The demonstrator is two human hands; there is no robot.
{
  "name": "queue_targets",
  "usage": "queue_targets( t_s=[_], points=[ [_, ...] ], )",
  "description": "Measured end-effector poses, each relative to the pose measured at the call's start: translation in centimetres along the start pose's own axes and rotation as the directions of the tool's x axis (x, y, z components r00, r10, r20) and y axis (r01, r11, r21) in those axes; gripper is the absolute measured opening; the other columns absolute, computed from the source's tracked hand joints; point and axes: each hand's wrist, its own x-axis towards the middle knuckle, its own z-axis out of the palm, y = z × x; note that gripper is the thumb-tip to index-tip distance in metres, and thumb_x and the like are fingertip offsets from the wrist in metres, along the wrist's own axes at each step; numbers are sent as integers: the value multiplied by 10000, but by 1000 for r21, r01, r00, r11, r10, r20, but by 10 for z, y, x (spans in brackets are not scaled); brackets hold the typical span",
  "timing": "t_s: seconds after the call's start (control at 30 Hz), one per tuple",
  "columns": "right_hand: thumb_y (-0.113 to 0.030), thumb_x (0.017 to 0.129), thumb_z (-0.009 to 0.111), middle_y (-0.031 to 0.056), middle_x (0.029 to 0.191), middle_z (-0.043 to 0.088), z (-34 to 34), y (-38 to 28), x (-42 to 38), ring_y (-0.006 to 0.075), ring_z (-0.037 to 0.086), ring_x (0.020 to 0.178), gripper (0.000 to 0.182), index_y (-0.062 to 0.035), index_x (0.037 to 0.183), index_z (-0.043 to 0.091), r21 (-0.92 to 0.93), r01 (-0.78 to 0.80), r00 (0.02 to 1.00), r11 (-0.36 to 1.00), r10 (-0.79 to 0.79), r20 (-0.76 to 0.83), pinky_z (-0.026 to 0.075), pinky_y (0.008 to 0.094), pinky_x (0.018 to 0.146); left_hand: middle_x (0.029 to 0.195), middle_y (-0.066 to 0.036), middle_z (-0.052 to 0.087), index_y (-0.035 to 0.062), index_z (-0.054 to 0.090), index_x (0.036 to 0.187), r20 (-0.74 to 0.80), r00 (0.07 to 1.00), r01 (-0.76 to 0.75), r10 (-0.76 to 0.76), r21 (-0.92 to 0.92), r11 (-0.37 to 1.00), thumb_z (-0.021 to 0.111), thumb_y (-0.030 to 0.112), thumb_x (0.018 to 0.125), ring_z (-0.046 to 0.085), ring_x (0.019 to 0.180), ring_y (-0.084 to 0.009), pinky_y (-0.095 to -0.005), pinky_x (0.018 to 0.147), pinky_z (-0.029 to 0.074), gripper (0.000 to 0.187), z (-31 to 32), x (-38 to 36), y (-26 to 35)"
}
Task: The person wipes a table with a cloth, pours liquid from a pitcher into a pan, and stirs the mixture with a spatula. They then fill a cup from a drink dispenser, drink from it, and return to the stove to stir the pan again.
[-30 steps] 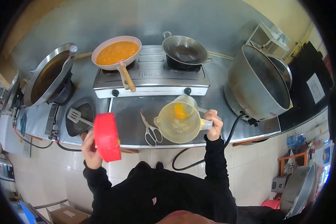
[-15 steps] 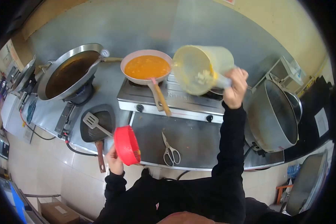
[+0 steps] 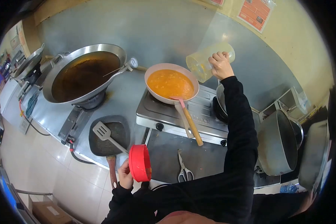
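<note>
My right hand (image 3: 221,65) grips the handle of a clear plastic jug (image 3: 206,61), tipped on its side over the far rim of a pink frying pan (image 3: 170,84) filled with orange liquid. The pan sits on the left burner of a steel stove (image 3: 183,114), its wooden handle pointing toward me. My left hand (image 3: 125,177) holds a red round lid (image 3: 140,163) on edge near the counter's front edge.
A large wok (image 3: 84,72) of dark liquid stands at the left. A square griddle pan (image 3: 110,136) with a spatula (image 3: 105,133) lies in front of it. Scissors (image 3: 183,168) lie on the counter. Big steel pots (image 3: 278,143) stand at the right.
My right hand has carried the jug farther back and tipped it more over the pan. The view has swung left; the red lid stays low in my left hand.
</note>
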Motion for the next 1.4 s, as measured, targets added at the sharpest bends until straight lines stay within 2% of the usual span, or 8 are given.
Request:
queue_targets(
  t_s=[0.77, 0.87, 0.97, 1.07, 1.17, 1.2, 1.27, 1.4],
  points=[
    [-61, 499, 498, 53, 663, 444, 33, 4, 12, 231, 450, 722, 204, -80, 702, 502, 33, 94, 988, 995, -98, 121, 323, 375, 731, 1014, -51, 541, -5, 521, 1054, -46, 998, -37, 35, -35, 999, 594, 40, 732, 517, 895, -112, -246, 789, 396, 334, -16, 17, 1],
    [-69, 512, 493, 63, 676, 471, 30, 7, 9, 245, 467, 728, 217, -72, 727, 526, 28, 4, 995, 1000, -7, 96, 318, 384, 744, 982, -41, 554, -6, 521, 1054, -61, 998, -22, 20, -27, 999, 582, 25, 737, 526, 867, -105, -237, 775, 402, 324, -14, 18, 4],
    [-79, 542, 488, 80, 722, 530, 29, 13, 0, 265, 498, 766, 245, -62, 776, 558, 30, -246, 969, 969, 245, 35, 308, 401, 774, 956, -36, 562, -9, 513, 1061, -70, 995, -66, 66, -4, 998, 566, 8, 743, 531, 862, -101, -228, 769, 405, 323, -13, 22, 5],
    [-83, 578, 482, 100, 756, 570, 18, 11, -7, 276, 520, 798, 255, -55, 814, 576, -3, -604, 797, 797, 604, 30, 303, 419, 788, 950, -37, 561, -15, 507, 1060, -72, 993, -94, 94, -4, 996, 550, -9, 750, 531, 873, -99, -221, 769, 406, 312, -5, 28, 18],
    [-89, 621, 468, 114, 766, 588, 11, 16, -16, 285, 536, 798, 248, -47, 838, 580, 29, -887, 462, 462, 887, 15, 306, 408, 791, 953, -36, 555, -20, 507, 1046, -37, 991, -124, 126, 46, 991, 528, -31, 758, 532, 881, -99, -217, 772, 405, 290, 3, 38, 36],
    [-92, 637, 463, 103, 738, 579, 12, 25, -27, 267, 534, 757, 214, -42, 814, 573, 178, -917, 378, 356, 920, 103, 322, 383, 757, 955, -35, 553, -21, 507, 1041, -16, 990, -141, 143, 73, 987, 519, -38, 760, 533, 882, -99, -216, 773, 405, 282, 5, 43, 43],
    [-96, 670, 453, 80, 681, 562, 9, 41, -52, 231, 532, 677, 157, -33, 766, 560, 425, -901, 229, 84, 925, 303, 356, 334, 691, 930, -34, 540, -32, 512, 1012, 57, 985, -172, 165, 150, 974, 494, -66, 757, 535, 865, -96, -206, 762, 405, 258, 11, 52, 62],
    [-59, 707, 432, 18, 607, 472, -45, 12, -91, 116, 440, 570, 70, -51, 675, 494, 808, -546, 275, -219, 865, 420, 336, 240, 543, 914, -40, 517, -46, 516, 993, 240, 952, -243, 192, 205, 948, 493, -77, 742, 535, 851, -93, -194, 741, 402, 254, 37, 73, 113]
  ],
)
